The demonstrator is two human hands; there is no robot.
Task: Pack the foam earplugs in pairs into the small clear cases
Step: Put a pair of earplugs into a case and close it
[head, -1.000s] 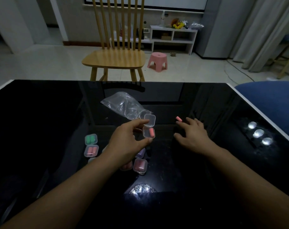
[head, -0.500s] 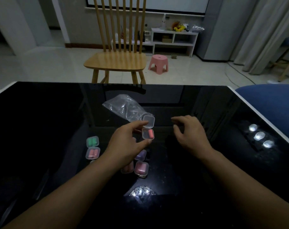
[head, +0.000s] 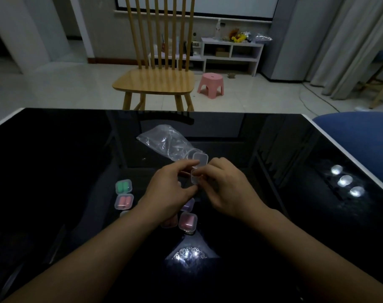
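both hands meet above the middle of the black glossy table (head: 55, 162), working on one small clear case (head: 198, 171) held off the surface. the left hand (head: 171, 191) has its fingers curled, thumb and forefinger pinching the case from the left side; the case's hinged lid (head: 200, 159) stands flipped up on the far side, so the case is open. the right hand (head: 225, 189) comes in from the right with fingers bent, its fingertips (head: 204, 171) pressed at the open tray of the case — whether an earplug sits between them cannot be told, since the fingers cover that spot.

just beyond the hands lies a crumpled clear plastic bag (head: 166, 142), its near end reaching almost to the lid. nearer and to the left, two closed cases rest on the table one behind the other: a green-filled case (head: 123, 186) farther off and a pink-filled case (head: 123, 201) just nearer, almost touching. below the left wrist sit more closed cases, partly hidden — a purple-tinted case (head: 188, 205) and a pink case (head: 187, 221) nearest the person.

beyond the far edge of the table stand a wooden slat-back chair (head: 155, 82) and a pink plastic stool (head: 210, 84).
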